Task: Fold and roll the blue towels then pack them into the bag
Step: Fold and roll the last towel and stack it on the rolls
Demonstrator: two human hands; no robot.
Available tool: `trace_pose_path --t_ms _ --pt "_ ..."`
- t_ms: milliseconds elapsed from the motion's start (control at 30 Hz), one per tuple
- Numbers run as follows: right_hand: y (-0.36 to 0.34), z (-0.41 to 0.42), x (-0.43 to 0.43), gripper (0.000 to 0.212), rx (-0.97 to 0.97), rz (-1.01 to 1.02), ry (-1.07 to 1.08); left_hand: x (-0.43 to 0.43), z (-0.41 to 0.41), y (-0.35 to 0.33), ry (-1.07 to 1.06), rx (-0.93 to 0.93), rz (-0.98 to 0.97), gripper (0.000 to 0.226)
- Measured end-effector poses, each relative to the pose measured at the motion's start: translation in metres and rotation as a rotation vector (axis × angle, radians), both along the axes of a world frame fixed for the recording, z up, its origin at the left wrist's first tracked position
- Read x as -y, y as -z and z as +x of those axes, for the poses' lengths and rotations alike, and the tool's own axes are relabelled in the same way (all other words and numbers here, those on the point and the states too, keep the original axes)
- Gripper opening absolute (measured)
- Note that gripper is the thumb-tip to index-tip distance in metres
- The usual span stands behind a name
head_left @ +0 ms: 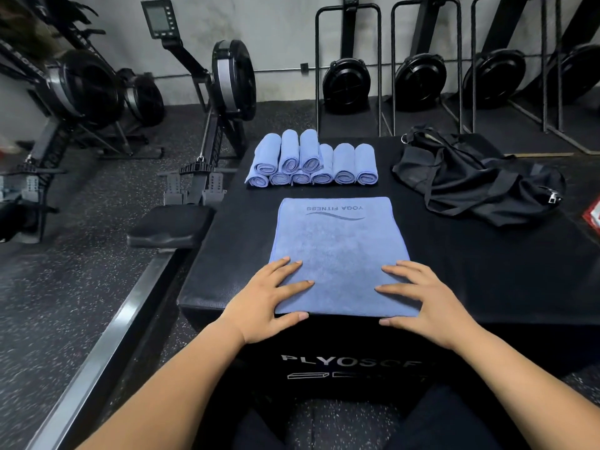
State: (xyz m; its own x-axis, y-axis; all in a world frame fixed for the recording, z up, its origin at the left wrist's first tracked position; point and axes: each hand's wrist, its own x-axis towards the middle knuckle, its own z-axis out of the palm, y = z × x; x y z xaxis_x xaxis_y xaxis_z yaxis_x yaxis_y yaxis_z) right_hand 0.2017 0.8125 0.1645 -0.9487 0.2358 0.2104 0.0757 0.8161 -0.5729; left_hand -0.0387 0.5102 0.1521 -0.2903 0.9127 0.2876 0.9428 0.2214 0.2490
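Observation:
A folded blue towel (341, 245) printed "YOGA FITNESS" lies flat on the black plyo box (487, 271), its near edge at the box's front edge. My left hand (269, 300) rests flat on the towel's near left corner, fingers spread, thumb along the near edge. My right hand (422, 300) rests flat on the near right corner in the same way. Several rolled blue towels (311, 162) are stacked in two layers at the back of the box. A limp black bag (474, 177) lies at the back right of the box.
A rowing machine (201, 151) with its black seat (170, 225) and rail stands left of the box. More rowers stand upright along the far wall (422, 82). A red and white item (592, 216) shows at the right edge. Speckled rubber floor surrounds the box.

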Motion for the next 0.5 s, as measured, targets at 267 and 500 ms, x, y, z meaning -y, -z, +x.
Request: trace_pose_path --t_ms 267,500 --pt "-0.002 -0.007 -0.006 0.017 -0.132 -0.277 0.125 -0.001 0.001 0.0 -0.132 0.252 0.134 0.042" --pt "-0.005 -0.007 -0.007 0.015 -0.136 -0.375 0.317 0.0 -0.002 -0.012 -0.188 0.447 0.205 0.026"
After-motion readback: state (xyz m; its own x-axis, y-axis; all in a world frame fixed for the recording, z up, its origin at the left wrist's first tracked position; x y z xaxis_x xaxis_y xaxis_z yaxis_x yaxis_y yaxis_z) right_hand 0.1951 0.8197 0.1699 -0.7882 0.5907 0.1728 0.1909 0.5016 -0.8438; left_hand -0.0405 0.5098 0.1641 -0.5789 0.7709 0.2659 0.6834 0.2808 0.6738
